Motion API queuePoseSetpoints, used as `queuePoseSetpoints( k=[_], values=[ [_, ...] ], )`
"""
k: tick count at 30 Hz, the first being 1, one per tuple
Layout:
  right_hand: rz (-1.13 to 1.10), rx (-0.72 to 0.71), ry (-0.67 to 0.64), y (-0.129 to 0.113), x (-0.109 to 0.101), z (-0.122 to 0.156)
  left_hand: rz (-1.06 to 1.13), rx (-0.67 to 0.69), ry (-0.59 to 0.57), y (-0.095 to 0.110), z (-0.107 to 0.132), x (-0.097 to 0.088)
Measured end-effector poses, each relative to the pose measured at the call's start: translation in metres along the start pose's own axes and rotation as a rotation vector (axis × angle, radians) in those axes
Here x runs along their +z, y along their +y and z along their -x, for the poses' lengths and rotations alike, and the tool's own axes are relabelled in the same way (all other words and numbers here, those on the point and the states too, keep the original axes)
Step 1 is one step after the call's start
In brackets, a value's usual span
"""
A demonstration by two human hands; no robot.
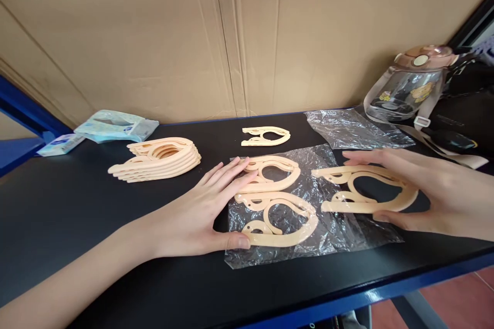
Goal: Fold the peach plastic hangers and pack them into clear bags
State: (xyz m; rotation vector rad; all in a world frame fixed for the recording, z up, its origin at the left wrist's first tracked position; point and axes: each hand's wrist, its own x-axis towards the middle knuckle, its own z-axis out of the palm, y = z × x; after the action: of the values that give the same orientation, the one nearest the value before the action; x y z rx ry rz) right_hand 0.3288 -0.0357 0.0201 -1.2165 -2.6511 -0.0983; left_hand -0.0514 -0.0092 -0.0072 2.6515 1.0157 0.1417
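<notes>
Two peach plastic hook-shaped pieces lie side by side on a clear plastic bag on the black table. My left hand is spread against their left edge, thumb touching the nearer piece and fingertips touching the farther one. My right hand holds a third peach piece by its right end, between the fingers above and the thumb below, over the bag's right part. A single peach piece lies farther back. A stack of several such pieces sits at the left.
A second clear bag lies at the back right. Beside it stands a clear water bottle with a pink lid and strap, next to a dark bag. Tissue packs lie at the back left. Cardboard lines the wall. The table's blue front edge runs near.
</notes>
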Motion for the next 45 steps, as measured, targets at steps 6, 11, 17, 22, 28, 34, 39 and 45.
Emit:
queuePoseSetpoints(
  k=[6, 11, 17, 22, 28, 34, 39, 45],
  values=[
    [-0.149, 0.043, -0.063, -0.015, 0.003, -0.006, 0.018, 0.012, 0.035, -0.001, 0.001, 0.001],
    [-0.238, 0.045, -0.126, -0.022, 0.010, -0.006, -0.005, 0.016, 0.028, 0.000, 0.001, 0.002],
    [-0.477, 0.187, -0.046, -0.029, 0.031, -0.011, -0.045, -0.014, -0.033, 0.001, 0.002, 0.001],
    [-0.598, 0.208, -0.070, -0.031, 0.042, -0.012, -0.028, -0.006, -0.016, 0.002, 0.001, 0.000],
    [-0.443, 0.186, -0.077, -0.015, 0.027, -0.003, -0.014, -0.071, -0.075, 0.011, -0.002, -0.006],
    [-0.307, 0.244, -0.031, -0.008, 0.027, 0.011, -0.022, -0.080, -0.088, 0.012, -0.003, -0.006],
    [-0.334, 0.206, -0.004, -0.014, 0.037, 0.010, -0.033, -0.090, -0.095, 0.012, -0.002, -0.006],
    [-0.354, 0.166, 0.058, -0.028, 0.043, 0.002, -0.072, -0.021, -0.063, 0.005, 0.001, -0.002]
  ],
)
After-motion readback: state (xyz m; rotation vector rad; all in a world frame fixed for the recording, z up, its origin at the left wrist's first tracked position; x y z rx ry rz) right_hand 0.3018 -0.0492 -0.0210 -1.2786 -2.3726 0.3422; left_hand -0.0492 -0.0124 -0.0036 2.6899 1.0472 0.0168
